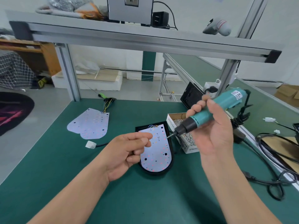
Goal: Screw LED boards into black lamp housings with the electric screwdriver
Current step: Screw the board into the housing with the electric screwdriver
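Note:
A black lamp housing lies on the green bench with a white LED board seated in it. My right hand grips the teal electric screwdriver, held slanted, its bit pointing down-left above the board's upper right edge. My left hand hovers at the board's left side with thumb and fingers pinched together; whether a screw is between them I cannot tell. Two loose LED boards with coloured wires lie further left.
An open carton of small silver screws stands right of the housing. Black cables coil at the right by the bench edge. A white connector on a black lead lies left of my hand. An aluminium frame shelf spans overhead.

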`<state>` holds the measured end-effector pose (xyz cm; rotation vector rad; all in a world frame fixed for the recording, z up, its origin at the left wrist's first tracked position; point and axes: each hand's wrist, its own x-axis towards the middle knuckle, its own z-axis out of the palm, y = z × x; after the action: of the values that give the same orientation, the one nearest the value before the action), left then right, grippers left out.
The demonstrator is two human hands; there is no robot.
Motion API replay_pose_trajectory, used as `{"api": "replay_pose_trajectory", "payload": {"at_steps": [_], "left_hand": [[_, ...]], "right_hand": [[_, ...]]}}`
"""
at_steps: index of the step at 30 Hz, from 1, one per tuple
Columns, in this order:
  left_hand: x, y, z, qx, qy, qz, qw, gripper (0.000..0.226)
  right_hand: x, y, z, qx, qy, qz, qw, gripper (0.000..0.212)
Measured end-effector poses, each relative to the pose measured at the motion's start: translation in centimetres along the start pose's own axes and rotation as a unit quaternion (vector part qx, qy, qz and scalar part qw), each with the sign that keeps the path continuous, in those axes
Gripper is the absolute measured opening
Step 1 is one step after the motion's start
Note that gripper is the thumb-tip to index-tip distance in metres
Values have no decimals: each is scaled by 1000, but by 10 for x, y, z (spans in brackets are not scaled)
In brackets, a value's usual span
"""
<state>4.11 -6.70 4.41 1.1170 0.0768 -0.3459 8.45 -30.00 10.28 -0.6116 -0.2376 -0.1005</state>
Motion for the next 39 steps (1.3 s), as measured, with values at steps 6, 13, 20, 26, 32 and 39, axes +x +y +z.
{"api": "replay_pose_trajectory", "payload": {"at_steps": [6, 13, 20, 26, 32, 39], "left_hand": [[-2, -4, -7, 13, -8, 7, 1000, 24], [-4, -12, -4, 70, -29, 25, 997, 19], [-5, -15, -1, 156, -27, 62, 986, 17], [-7, -14, 2, 201, -36, 65, 977, 28], [-7, -16, 2, 206, -40, 61, 976, 27], [-7, -16, 2, 192, -40, 63, 979, 25]], "right_hand": [[8, 32, 19, 8, 11, -6, 1000, 5], [1, 50, 8, -12, 5, -3, 1000, 9], [1, 44, 2, -13, 12, -9, 1000, 8], [0, 45, -1, -28, 12, -1, 1000, 9], [-1, 46, -2, -41, 6, 8, 999, 8], [-2, 45, -4, -23, 14, 3, 1000, 8]]}}
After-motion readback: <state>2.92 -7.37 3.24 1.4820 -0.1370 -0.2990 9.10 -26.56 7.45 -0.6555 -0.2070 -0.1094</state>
